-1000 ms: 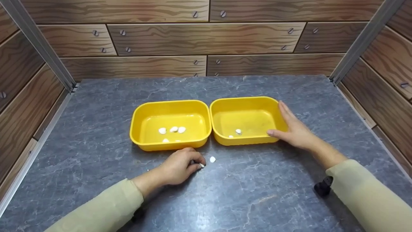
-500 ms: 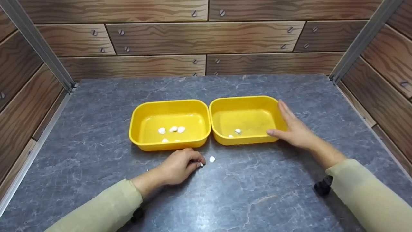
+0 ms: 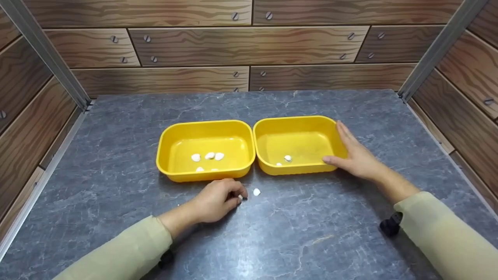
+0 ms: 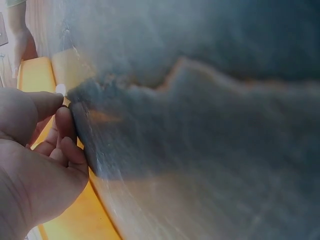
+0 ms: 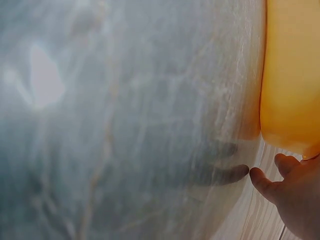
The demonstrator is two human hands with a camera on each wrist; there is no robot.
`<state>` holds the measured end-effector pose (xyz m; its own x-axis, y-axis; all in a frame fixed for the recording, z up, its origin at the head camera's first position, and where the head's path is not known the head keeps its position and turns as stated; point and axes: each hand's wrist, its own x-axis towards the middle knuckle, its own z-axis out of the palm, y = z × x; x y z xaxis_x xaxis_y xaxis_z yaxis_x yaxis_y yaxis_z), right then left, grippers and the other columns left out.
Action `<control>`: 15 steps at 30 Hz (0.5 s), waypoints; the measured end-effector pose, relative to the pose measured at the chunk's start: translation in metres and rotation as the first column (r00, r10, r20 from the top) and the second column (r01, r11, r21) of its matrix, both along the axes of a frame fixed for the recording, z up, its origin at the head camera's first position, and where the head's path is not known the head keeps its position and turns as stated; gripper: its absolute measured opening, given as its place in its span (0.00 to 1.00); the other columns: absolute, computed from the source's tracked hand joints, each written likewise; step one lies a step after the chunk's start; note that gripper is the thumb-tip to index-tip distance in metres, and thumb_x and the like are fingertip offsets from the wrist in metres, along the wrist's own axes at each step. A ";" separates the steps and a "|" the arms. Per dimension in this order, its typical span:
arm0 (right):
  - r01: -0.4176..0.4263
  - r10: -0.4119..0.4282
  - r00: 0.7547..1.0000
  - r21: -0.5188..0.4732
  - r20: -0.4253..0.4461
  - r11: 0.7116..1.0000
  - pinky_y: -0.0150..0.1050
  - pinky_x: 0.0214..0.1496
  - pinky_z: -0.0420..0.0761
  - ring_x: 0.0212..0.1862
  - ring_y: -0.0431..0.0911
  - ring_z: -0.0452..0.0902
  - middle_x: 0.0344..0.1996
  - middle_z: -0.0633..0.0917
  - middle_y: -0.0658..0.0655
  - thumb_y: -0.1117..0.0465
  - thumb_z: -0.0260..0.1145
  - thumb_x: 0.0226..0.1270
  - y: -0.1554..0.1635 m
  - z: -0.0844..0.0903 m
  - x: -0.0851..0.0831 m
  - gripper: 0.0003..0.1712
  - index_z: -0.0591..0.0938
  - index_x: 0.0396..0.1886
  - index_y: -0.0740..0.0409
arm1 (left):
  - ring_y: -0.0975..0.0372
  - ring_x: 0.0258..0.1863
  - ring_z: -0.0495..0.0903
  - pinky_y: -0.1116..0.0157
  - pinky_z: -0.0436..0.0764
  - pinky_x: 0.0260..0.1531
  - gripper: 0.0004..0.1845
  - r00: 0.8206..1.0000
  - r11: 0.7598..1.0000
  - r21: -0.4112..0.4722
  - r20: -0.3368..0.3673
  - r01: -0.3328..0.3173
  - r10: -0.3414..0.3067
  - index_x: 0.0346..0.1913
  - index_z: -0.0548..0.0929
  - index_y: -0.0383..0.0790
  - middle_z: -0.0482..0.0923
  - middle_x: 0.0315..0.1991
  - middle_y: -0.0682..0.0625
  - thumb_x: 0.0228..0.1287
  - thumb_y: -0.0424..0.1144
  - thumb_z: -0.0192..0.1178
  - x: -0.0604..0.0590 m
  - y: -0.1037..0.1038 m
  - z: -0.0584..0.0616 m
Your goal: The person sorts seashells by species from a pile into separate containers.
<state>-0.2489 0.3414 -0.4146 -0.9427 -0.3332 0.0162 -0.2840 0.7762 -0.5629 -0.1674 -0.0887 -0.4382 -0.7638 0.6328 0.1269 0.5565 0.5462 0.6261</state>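
Observation:
Two yellow tubs stand side by side on the grey table. The left tub [image 3: 167, 140] holds several small white pieces [image 3: 209, 156]; the right tub [image 3: 295, 120] holds two [image 3: 287, 158]. My left hand [image 3: 218, 201] lies on the table just in front of the left tub, fingers curled, pinching a small white piece [image 3: 240, 198] at its fingertips. Another white piece [image 3: 256, 191] lies loose on the table just right of that hand. My right hand [image 3: 352, 153] rests flat, fingers straight, against the right tub's right side. The left wrist view shows curled fingers [image 4: 65, 131] on the table.
Wood-patterned walls enclose the table [image 3: 116, 116] at the back and both sides, with metal posts [image 3: 46, 54] in the corners. A black wrist strap [image 3: 389, 224] shows under the right sleeve. Both wrist views are blurred.
The left fingertips have curled slightly inward with the white piece. The right hand, the tubs and the loose piece have not moved.

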 end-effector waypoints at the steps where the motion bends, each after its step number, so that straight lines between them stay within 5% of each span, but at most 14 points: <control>1: 0.000 0.000 1.000 0.000 0.001 1.000 0.72 0.80 0.44 0.83 0.71 0.38 0.86 0.37 0.64 0.41 0.70 0.73 0.000 0.000 0.000 0.65 0.37 0.87 0.59 | 0.59 0.38 0.78 0.57 0.80 0.43 0.07 1.000 1.000 0.000 0.001 -0.001 0.001 0.46 0.87 0.40 0.80 0.36 0.53 0.72 0.27 0.64 0.000 0.000 0.000; 10: -0.006 0.006 1.000 0.002 0.006 1.000 0.73 0.79 0.44 0.83 0.71 0.38 0.86 0.36 0.62 0.41 0.71 0.73 -0.001 0.002 0.000 0.66 0.36 0.87 0.59 | 0.57 0.42 0.79 0.55 0.81 0.47 0.14 1.000 1.000 0.007 -0.013 -0.001 0.001 0.59 0.86 0.33 0.82 0.41 0.48 0.73 0.26 0.62 0.001 0.000 0.000; 15: -0.008 0.008 1.000 -0.002 0.006 1.000 0.73 0.79 0.44 0.83 0.72 0.38 0.86 0.36 0.62 0.41 0.71 0.72 -0.001 0.001 0.000 0.66 0.36 0.87 0.59 | 0.56 0.45 0.81 0.54 0.83 0.50 0.12 1.000 0.999 0.045 0.005 -0.001 0.000 0.56 0.88 0.34 0.85 0.47 0.46 0.74 0.26 0.63 0.002 -0.001 0.003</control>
